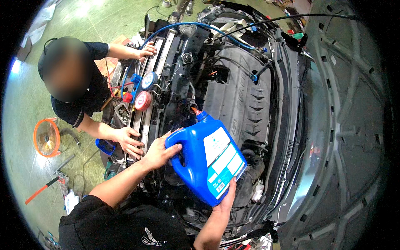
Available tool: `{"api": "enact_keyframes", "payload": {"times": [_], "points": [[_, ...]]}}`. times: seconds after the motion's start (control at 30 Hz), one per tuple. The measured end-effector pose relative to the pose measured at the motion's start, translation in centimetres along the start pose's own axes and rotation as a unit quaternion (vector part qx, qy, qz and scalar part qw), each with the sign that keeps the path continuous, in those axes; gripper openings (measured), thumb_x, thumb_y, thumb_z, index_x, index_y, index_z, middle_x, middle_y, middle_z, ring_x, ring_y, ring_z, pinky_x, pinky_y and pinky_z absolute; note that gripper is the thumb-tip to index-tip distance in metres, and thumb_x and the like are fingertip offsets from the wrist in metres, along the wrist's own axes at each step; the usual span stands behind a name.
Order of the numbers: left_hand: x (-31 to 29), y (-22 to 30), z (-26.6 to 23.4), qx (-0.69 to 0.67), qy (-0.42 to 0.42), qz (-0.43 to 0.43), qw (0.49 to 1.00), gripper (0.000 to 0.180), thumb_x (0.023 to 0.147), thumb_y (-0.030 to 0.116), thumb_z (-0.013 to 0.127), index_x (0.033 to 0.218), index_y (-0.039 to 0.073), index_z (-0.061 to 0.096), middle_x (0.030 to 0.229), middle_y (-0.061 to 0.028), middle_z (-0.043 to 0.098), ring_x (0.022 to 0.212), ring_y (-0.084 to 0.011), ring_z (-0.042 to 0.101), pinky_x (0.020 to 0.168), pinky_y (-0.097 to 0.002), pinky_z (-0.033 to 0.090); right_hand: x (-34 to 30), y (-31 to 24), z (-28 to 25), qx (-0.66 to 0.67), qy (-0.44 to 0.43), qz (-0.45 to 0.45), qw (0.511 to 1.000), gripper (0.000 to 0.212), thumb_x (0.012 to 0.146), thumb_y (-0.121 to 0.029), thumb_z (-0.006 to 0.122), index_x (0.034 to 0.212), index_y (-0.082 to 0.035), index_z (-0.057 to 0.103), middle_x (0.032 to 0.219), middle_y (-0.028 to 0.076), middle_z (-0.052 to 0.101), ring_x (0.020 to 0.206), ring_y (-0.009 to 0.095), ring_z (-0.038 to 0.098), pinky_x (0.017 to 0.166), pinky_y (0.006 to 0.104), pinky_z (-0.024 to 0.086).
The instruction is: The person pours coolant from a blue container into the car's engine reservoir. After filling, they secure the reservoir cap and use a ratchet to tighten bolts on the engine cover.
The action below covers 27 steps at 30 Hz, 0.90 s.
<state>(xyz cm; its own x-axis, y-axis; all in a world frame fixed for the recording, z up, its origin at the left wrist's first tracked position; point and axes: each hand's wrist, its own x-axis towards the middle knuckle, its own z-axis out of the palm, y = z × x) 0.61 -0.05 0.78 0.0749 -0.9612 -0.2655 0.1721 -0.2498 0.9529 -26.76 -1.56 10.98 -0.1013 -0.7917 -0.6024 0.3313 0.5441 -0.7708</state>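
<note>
A large blue jug [196, 143] with a white and light-blue label is tipped over the engine bay, its mouth toward the far side. Orange-red fluid [196, 111] shows at the mouth, beside a dark opening behind the front crossmember. My left hand [160, 151] is closed around the jug's handle. Under the lower right corner, my right hand [226, 199] grips the base, its fingers partly hidden behind the jug. Right of the mouth lies the grey ribbed engine cover [239, 93].
A co-worker [77, 79] leans in from the left, both hands on the front frame [146, 125]. Blue gauge [148, 80] and red gauge [143, 100] hang there with hoses. The raised hood [346, 137] fills the right side. An orange-rimmed round thing [46, 137] and tools lie on the floor.
</note>
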Motion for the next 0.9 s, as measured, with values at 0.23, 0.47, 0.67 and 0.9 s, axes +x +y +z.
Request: {"api": "enact_keyframes", "payload": {"times": [0.23,0.47,0.67,0.9], "points": [[-0.21,0.54,-0.05,-0.008,-0.003,-0.012,1.0,0.064,0.1,0.037,0.068,0.149,-0.001,0.052,0.15,-0.019,0.059,0.144,-0.0267,0.051,0.129,-0.0446,0.02,-0.07,0.0,-0.02,-0.008,0.003,0.003,1.0,0.07,0.107,-0.046,0.055,0.154,0.002,0.039,0.144,0.021,0.059,0.125,0.033,0.064,0.104,0.0448,0.054],[-0.32,0.4,0.09,0.007,0.018,-0.003,1.0,0.066,0.099,0.035,0.071,0.15,-0.002,0.052,0.149,-0.0207,0.058,0.139,-0.0284,0.053,0.12,-0.0391,0.037,-0.09,0.04,-0.39,-0.022,0.018,0.002,1.0,0.069,0.107,-0.047,0.055,0.154,0.001,0.04,0.145,0.02,0.058,0.126,0.033,0.062,0.105,0.0453,0.052],[-0.43,0.71,0.49,0.009,0.052,-0.007,0.999,0.066,0.096,0.049,0.068,0.14,0.001,0.061,0.127,-0.0248,0.069,0.122,-0.0322,0.064,0.11,-0.043,0.043,0.12,0.21,-0.7,-0.007,0.017,0.005,1.0,0.069,0.107,-0.047,0.055,0.154,0.001,0.041,0.145,0.019,0.058,0.126,0.033,0.062,0.105,0.0455,0.052],[-0.31,0.63,0.02,0.007,0.011,-0.017,1.0,0.067,0.099,0.036,0.071,0.151,-0.001,0.051,0.148,-0.0196,0.058,0.136,-0.0259,0.056,0.116,-0.0379,0.04,-0.07,0.06,-0.58,-0.011,0.028,0.013,0.999,0.068,0.107,-0.047,0.055,0.154,0.0,0.04,0.145,0.018,0.058,0.126,0.032,0.062,0.105,0.0456,0.052]]}}
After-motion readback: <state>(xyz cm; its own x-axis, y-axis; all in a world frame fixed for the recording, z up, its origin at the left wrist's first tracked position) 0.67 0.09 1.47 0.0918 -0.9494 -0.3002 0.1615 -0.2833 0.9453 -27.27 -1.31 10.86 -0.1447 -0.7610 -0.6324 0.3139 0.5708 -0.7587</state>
